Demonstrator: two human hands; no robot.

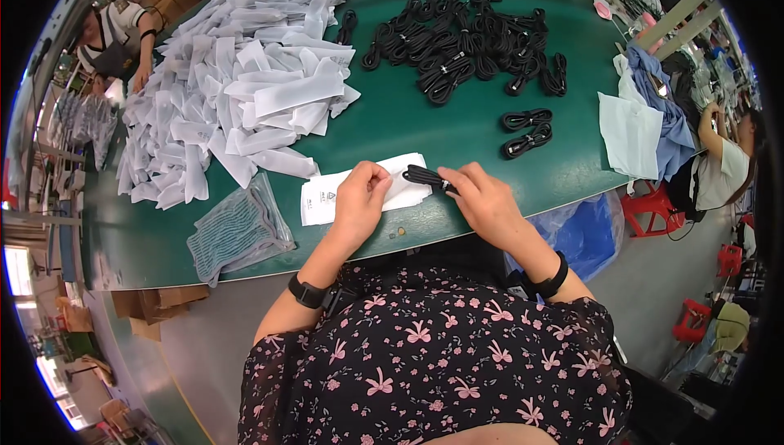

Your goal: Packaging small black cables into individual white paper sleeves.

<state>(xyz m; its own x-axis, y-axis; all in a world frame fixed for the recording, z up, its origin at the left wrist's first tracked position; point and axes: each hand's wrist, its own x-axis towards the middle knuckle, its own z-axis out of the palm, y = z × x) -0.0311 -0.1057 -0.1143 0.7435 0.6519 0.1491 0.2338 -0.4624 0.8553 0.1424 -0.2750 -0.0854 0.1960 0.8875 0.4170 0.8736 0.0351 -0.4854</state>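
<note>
**Cable bundle at the mouth of a white bag**

Coiled black cable [425,175] sits just below frame centre, pinched by the right hand [482,200] against the white bag [359,190] — the left hand [359,200] grips that bag's edge, fingers closed. Both lie on the green surface [392,122]. Upper left: a heap of white bags [245,77]; upper centre — more black cable bundles [465,45].

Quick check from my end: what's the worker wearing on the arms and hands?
Both hands are bare, no gloves: left hand, right hand. Each wrist carries a black band: the left band and the right band. The forearms are uncovered; short sleeves of a black top with a pink flower print end near the elbows.
</note>
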